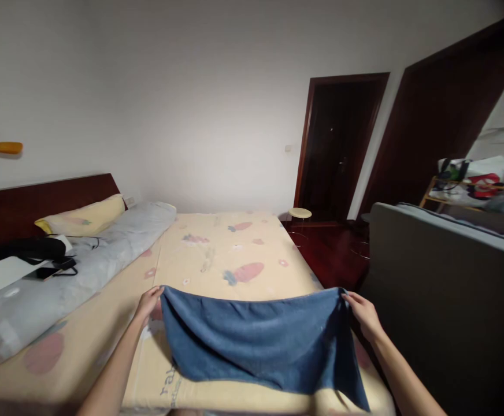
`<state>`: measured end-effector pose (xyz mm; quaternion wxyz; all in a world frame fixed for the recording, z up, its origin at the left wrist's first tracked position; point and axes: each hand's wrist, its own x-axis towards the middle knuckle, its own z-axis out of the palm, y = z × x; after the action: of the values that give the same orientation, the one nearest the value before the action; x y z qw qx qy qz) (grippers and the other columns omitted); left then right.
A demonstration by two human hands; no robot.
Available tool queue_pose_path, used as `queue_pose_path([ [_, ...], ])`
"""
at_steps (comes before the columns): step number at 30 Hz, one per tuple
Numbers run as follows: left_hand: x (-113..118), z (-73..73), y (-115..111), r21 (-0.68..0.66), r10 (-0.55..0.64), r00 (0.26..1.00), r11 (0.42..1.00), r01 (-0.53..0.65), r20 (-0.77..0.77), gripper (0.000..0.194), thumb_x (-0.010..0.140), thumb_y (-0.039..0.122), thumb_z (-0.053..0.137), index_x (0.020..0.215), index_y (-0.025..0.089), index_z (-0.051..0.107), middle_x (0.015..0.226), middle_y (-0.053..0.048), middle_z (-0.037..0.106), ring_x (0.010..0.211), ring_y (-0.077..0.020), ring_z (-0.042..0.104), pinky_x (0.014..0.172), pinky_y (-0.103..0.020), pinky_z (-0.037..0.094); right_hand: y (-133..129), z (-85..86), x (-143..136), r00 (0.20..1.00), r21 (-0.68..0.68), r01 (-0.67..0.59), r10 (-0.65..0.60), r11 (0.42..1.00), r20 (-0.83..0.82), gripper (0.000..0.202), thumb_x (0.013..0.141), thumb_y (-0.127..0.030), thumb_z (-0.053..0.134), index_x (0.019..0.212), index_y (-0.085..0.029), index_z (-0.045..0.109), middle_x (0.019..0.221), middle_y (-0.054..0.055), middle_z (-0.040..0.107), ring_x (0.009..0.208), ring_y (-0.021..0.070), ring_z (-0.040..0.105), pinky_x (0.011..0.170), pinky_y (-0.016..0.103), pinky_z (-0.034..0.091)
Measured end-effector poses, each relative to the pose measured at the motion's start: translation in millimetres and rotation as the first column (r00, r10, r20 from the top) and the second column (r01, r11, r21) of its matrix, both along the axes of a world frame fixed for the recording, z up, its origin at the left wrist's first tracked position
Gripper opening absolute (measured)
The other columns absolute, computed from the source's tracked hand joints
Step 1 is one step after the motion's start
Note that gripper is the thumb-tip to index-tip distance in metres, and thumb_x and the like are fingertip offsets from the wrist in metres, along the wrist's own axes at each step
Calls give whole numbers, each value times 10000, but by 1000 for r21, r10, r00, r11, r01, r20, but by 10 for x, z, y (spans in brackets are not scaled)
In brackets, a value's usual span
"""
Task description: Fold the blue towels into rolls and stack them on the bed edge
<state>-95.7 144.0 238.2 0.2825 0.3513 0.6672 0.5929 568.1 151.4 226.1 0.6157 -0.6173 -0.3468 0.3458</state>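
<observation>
A blue towel (256,341) hangs stretched between my two hands, its top edge sagging slightly in the middle. My left hand (150,301) pinches the upper left corner, fingers closed. At the upper right corner, my right hand (362,312) grips the cloth between thumb and fingers. The towel's lower edge droops in soft folds, lower on the right. Beneath and behind it is the bed (208,254), covered by a cream sheet printed with pink carrot-like shapes. Whether the lower edge touches the sheet I cannot tell.
A grey rolled quilt (117,254) lies along the bed's left side, with a black bag (26,249) and a white flat object (7,273) on it. A yellow pillow (87,215) leans by the headboard (52,193). A stool (299,214) stands near the door; a dark panel (443,300) rises at right.
</observation>
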Motion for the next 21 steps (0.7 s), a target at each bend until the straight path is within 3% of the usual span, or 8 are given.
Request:
queue_pose_path([
  [5,-89,277,311,0,-3,1000,1000,3,26,393,573,477,765,761,160,629,527,29,607,574,-177,638,529,-271,467,449,254,-113,999,52,-40,41,998,-2,297,456,-378,742,623,-142,675,408,-21,505,408,113,433,406,254,317],
  [7,-108,381,443,20,-4,999,1000,3,40,385,583,475,756,742,160,600,536,24,600,556,-164,629,510,-256,451,608,381,-170,998,101,-60,61,993,-11,314,466,-392,722,646,-143,656,441,-17,526,404,95,416,394,238,297],
  [10,-151,523,614,85,-6,999,996,3,43,398,595,519,728,703,172,566,620,-9,637,624,-164,646,549,-260,473,786,566,-209,996,183,-83,87,980,-12,344,506,-418,688,714,-148,640,574,20,609,495,109,505,451,230,380],
  [13,-225,573,672,170,-1,1000,986,0,8,479,584,614,691,754,181,576,745,-20,668,738,-177,660,641,-284,509,838,643,-193,996,239,-94,94,967,12,341,530,-417,686,748,-161,626,654,19,624,600,127,560,563,248,462],
  [15,-284,507,611,201,10,999,980,-4,-33,550,562,674,669,802,185,591,796,-17,676,797,-187,657,699,-295,518,786,586,-171,995,252,-99,92,963,42,333,525,-393,705,758,-171,620,699,10,629,658,132,569,630,255,477],
  [17,-335,343,469,198,21,996,980,-3,-88,599,542,715,654,815,184,612,805,-20,686,835,-201,650,740,-298,518,672,431,-151,993,238,-103,88,966,72,329,506,-362,722,760,-178,622,739,4,637,708,142,572,670,260,476],
  [21,-379,-234,42,103,-7,977,994,29,-211,625,485,743,660,761,182,665,785,-55,728,849,-250,660,772,-337,528,326,-129,-148,991,109,-114,105,987,84,296,440,-316,720,689,-180,638,703,2,645,703,161,575,655,268,475],
])
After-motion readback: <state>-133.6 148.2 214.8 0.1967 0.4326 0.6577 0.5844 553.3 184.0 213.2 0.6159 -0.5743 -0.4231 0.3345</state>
